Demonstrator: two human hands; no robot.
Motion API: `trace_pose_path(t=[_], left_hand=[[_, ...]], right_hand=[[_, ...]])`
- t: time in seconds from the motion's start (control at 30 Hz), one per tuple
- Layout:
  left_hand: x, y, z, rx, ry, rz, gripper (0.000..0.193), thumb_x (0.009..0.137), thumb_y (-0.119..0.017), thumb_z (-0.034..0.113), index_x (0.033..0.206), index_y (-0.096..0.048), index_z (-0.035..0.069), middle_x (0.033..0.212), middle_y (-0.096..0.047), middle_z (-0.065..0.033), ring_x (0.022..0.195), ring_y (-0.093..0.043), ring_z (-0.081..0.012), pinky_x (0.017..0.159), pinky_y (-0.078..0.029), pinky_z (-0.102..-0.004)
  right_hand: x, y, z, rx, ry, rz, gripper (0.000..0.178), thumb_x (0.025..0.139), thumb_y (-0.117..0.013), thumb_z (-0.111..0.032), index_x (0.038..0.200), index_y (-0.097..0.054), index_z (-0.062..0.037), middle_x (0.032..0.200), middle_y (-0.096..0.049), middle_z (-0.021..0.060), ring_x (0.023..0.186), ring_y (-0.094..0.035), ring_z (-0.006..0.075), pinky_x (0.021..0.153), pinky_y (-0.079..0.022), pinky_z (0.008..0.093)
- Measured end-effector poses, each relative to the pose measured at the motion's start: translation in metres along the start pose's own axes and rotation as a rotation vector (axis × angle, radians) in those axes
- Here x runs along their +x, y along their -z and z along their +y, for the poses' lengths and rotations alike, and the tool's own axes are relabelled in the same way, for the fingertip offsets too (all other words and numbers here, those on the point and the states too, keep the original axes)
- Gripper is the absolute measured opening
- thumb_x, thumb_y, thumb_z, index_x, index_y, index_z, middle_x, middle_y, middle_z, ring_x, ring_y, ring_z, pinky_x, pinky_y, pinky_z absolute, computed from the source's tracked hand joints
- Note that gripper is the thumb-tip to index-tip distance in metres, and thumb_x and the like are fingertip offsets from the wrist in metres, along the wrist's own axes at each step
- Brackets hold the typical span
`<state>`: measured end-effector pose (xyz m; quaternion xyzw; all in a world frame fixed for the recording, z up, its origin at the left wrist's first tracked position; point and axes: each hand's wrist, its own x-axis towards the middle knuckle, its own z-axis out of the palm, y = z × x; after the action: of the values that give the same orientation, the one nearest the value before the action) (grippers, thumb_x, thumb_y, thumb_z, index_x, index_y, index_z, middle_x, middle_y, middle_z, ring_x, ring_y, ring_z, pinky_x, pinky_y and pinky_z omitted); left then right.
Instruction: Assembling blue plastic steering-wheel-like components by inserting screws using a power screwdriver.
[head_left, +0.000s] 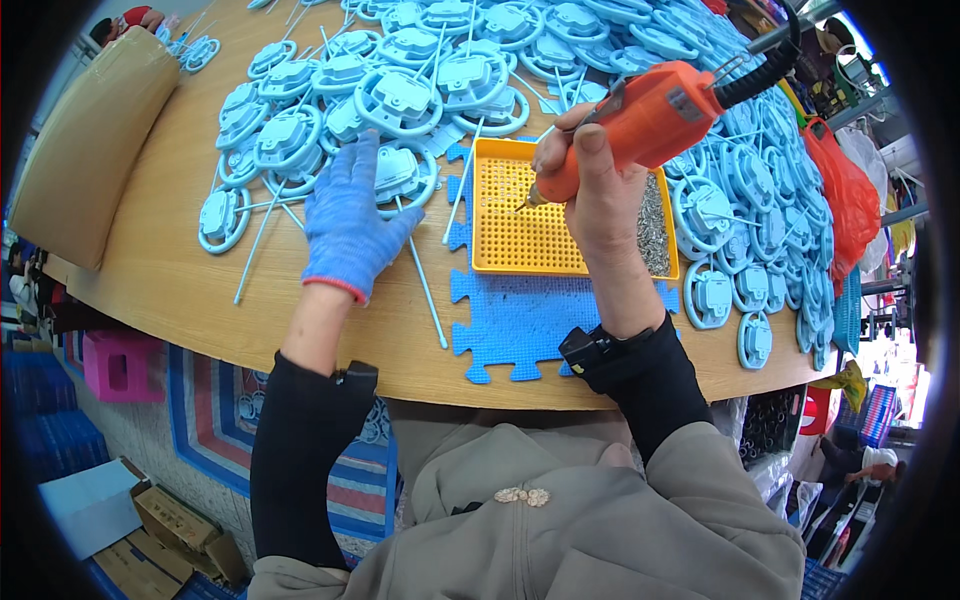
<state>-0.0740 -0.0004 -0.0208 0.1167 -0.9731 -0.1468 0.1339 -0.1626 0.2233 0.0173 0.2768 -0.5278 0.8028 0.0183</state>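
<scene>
Left hand point(347, 222): blue glove point(345, 245), red hem point(336, 289) | black forearm sleeves point(290, 470) | black wrist units point(588, 352) (boxy, as I see them from my remote post) | grey-brown jacket point(590, 550), gold-toned ornate clasp point(522, 496)

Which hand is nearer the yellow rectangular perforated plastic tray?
Right: the bare right hand, gripping an orange electric screwdriver, is over the tray. The blue-gloved left hand is left of it, at a light-blue wheel-shaped plastic part.

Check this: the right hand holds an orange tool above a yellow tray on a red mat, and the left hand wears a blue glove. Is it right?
No: the mat is blue, not red, as the head view shows. The rest stands: right hand holding orange tool above yellow tray, left hand in blue glove.
</scene>
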Motion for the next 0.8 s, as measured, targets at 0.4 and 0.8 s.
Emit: trace_pose_path(t=[0.4,0.8], left_hand=[[-0.011,-0.008,-0.015,0.052,-0.153,0.031,0.073,0.078,-0.060,0.002,0.146,-0.036,0.015,0.123,-0.057,-0.0219,0.101,-0.061,-0.0358,0.087,-0.051,-0.0443],[-0.129,0.015,-0.013,-0.447,-0.190,0.327,0.058,0.081,-0.058,-0.009,0.137,-0.046,0.001,0.086,-0.058,-0.0097,0.074,-0.055,-0.0216,0.069,-0.048,-0.0324]], right_hand=[[-0.002,0.006,0.006,-0.012,-0.003,-0.013,0.036,0.090,-0.067,-0.040,0.092,-0.054,-0.0063,0.069,-0.059,0.0057,0.064,-0.058,0.0165,0.059,-0.047,0.0296],[-0.002,0.003,0.007,-0.012,0.010,0.005,0.035,0.089,-0.069,-0.037,0.090,-0.052,-0.0067,0.067,-0.058,0.0056,0.063,-0.058,0.0166,0.060,-0.048,0.0309]])
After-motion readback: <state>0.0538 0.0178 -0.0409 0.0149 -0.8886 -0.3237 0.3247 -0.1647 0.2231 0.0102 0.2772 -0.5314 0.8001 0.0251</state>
